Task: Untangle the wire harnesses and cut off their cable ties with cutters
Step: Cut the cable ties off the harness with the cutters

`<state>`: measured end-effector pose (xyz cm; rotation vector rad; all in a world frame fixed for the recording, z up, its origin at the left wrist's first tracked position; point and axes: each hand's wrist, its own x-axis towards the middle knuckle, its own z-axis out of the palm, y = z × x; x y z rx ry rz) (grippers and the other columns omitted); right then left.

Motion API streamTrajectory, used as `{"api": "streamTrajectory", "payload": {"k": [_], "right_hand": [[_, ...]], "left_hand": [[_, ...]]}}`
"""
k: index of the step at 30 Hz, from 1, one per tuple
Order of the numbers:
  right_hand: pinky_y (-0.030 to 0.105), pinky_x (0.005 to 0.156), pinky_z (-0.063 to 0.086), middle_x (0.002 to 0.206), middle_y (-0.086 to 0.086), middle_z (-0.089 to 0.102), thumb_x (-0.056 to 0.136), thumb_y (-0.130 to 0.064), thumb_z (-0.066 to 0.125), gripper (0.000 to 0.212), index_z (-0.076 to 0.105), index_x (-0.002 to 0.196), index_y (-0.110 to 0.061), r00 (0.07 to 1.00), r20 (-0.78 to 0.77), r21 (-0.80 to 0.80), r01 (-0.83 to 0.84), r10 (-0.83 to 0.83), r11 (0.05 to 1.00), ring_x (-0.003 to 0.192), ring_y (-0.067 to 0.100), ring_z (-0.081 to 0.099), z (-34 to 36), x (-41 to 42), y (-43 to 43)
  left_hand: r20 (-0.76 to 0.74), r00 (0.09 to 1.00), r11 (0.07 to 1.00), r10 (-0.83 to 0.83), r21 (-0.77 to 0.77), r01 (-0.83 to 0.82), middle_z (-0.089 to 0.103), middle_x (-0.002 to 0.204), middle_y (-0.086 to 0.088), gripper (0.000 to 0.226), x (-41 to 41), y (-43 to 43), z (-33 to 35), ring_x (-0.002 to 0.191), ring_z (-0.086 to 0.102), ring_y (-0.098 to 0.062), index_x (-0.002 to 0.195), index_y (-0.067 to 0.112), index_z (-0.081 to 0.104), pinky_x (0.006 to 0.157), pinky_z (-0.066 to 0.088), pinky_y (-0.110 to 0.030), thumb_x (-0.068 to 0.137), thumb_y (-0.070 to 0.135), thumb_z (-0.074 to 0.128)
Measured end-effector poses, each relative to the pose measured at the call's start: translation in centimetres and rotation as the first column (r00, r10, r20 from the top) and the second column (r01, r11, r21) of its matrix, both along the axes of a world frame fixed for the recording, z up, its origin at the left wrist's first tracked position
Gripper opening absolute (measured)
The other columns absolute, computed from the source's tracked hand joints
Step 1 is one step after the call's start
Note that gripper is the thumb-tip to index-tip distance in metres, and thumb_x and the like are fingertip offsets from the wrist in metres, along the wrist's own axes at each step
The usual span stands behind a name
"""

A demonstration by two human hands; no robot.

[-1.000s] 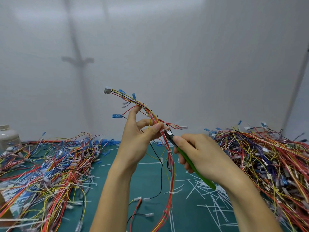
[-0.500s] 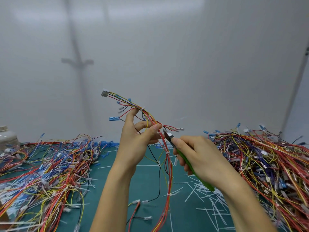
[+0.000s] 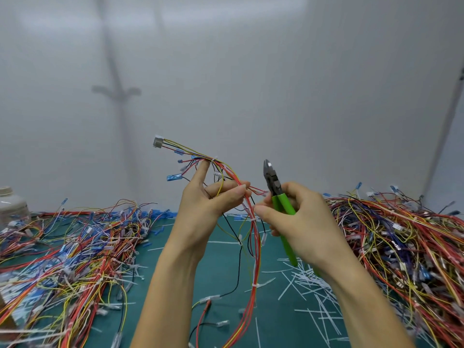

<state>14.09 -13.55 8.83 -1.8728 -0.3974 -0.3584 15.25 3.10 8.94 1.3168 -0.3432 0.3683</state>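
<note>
Left hand (image 3: 203,207) pinches the wire harness (image 3: 253,237); right hand (image 3: 298,219) grips the cutters (image 3: 276,192) just right of it, blades up.

Two hands (image 3: 200,209) (image 3: 301,222); one cutters (image 3: 273,180); one held harness (image 3: 256,247); two harness heaps (image 3: 75,247) (image 3: 401,247); one bottle (image 3: 10,204).

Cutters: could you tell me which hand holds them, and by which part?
The right hand grips the cutters by their green handles.
</note>
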Motion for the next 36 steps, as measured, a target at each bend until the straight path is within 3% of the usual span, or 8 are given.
{"api": "streamTrajectory", "payload": {"k": [3, 8, 13, 20, 23, 28, 32, 36], "right_hand": [[0.05, 0.073, 0.058, 0.079, -0.009, 0.073, 0.076, -0.028, 0.08, 0.018, 0.065, 0.084, -0.023, 1.0, -0.014, 0.03, -0.021, 0.021, 0.999, 0.073, 0.017, 0.07, -0.2, 0.2, 0.3], [0.047, 0.074, 0.059, 0.077, -0.005, 0.072, 0.081, -0.028, 0.078, 0.015, 0.065, 0.086, -0.024, 1.0, -0.03, 0.032, 0.003, -0.002, 0.999, 0.07, 0.014, 0.068, -0.3, 0.3, 0.4], [0.038, 0.068, 0.061, 0.084, 0.004, 0.073, 0.084, -0.018, 0.075, 0.014, 0.067, 0.096, -0.016, 0.973, -0.126, 0.07, -0.184, 0.192, 0.98, 0.062, 0.013, 0.063, 0.0, 0.0, -0.6], [0.04, 0.067, 0.06, 0.077, -0.004, 0.069, 0.08, -0.016, 0.078, 0.014, 0.065, 0.084, -0.021, 0.992, 0.0, -0.011, -0.126, 0.126, 0.992, 0.063, 0.012, 0.064, 0.4, 0.0, -1.3], [0.038, 0.07, 0.058, 0.076, -0.011, 0.069, 0.078, -0.023, 0.08, 0.017, 0.063, 0.083, -0.026, 0.996, 0.09, -0.014, -0.027, 0.028, 1.0, 0.064, 0.006, 0.064, 0.4, 0.0, -1.0], [0.026, 0.061, 0.051, 0.071, -0.011, 0.067, 0.075, -0.035, 0.082, 0.023, 0.06, 0.081, -0.031, 0.977, 0.206, 0.042, 0.055, -0.062, 0.998, 0.06, 0.006, 0.06, 0.3, -0.3, -0.1], [0.017, 0.058, 0.049, 0.078, -0.018, 0.066, 0.074, -0.05, 0.078, 0.027, 0.058, 0.081, -0.034, 0.963, 0.214, 0.021, 0.161, -0.162, 0.987, 0.066, 0.004, 0.062, 0.1, -0.5, 0.3], [0.024, 0.058, 0.05, 0.073, -0.016, 0.065, 0.08, -0.046, 0.075, 0.022, 0.058, 0.081, -0.031, 0.959, 0.222, 0.042, 0.169, -0.174, 0.985, 0.062, 0.005, 0.059, -0.1, -0.4, 0.8]], "left_hand": [[0.014, 0.999, 0.999, -0.048, -0.022, 0.049, 0.076, 0.094, -0.013, 0.106, -0.2, -0.2, 0.0, 0.089, 0.073, -0.019, 0.157, 0.02, 0.007, 0.078, 0.057, -0.023, 0.074, 0.01, 0.072], [0.056, 0.996, 0.996, -0.072, -0.053, 0.075, 0.075, 0.102, -0.012, 0.101, -0.3, -0.8, 0.3, 0.09, 0.073, -0.018, 0.156, 0.023, 0.01, 0.081, 0.056, -0.023, 0.075, 0.012, 0.07], [0.038, 0.999, 0.997, -0.033, -0.07, 0.035, 0.076, 0.097, -0.011, 0.105, -0.3, -1.1, 0.4, 0.084, 0.074, -0.022, 0.155, 0.024, 0.013, 0.072, 0.057, -0.024, 0.071, 0.014, 0.074], [0.006, 0.993, 0.97, 0.119, 0.213, -0.118, 0.077, 0.082, -0.004, 0.091, -0.8, 0.2, 0.4, 0.054, 0.066, -0.016, 0.157, 0.025, 0.012, 0.047, 0.048, -0.02, 0.087, 0.02, 0.071], [0.015, 0.994, 0.943, 0.107, 0.317, -0.106, 0.077, 0.089, 0.001, 0.081, -1.2, 0.7, 0.8, 0.058, 0.067, -0.014, 0.153, 0.017, 0.019, 0.051, 0.049, -0.02, 0.089, 0.024, 0.068], [-0.043, 0.999, 0.954, -0.007, 0.298, 0.019, 0.074, 0.108, 0.002, 0.068, -1.0, -0.1, 0.4, 0.086, 0.072, -0.017, 0.143, 0.015, 0.032, 0.066, 0.058, -0.027, 0.087, 0.01, 0.07], [-0.029, 0.995, 0.973, -0.101, 0.206, 0.104, 0.071, 0.116, -0.004, 0.088, -0.8, 0.2, 0.2, 0.087, 0.07, -0.021, 0.15, 0.019, 0.026, 0.072, 0.056, -0.028, 0.079, 0.006, 0.076], [0.002, 0.992, 0.983, -0.128, 0.131, 0.126, 0.071, 0.109, 0.003, 0.107, -0.6, 0.3, -0.2, 0.094, 0.071, -0.024, 0.156, 0.023, 0.009, 0.085, 0.056, -0.034, 0.072, 0.002, 0.071]]}}
